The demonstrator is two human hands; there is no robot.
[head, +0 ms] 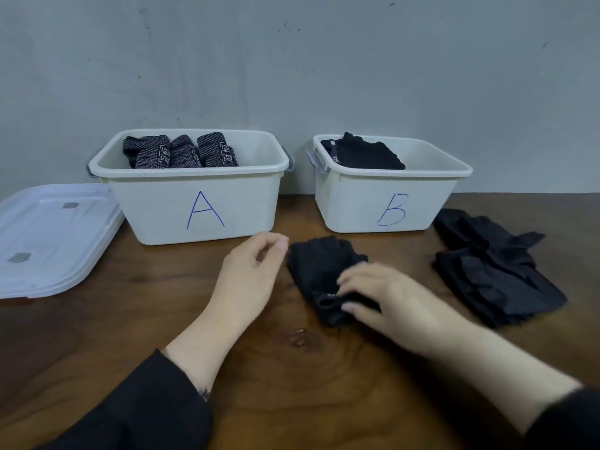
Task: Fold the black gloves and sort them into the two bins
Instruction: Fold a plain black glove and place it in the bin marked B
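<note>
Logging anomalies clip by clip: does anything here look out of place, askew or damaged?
Nothing stands out. Bin A holds patterned gloves, bin B plain black ones. The lids lie stacked at left, and the unfolded pile is loose but not spilled.

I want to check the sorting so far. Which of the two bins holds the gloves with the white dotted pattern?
Bin A, the left one by the lid, holds the dotted gloves. Bin B holds only plain black gloves.

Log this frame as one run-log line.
right hand: holds plain glove | left hand: free beside it | bin A: patterned gloves | bin B: plain gloves
</note>
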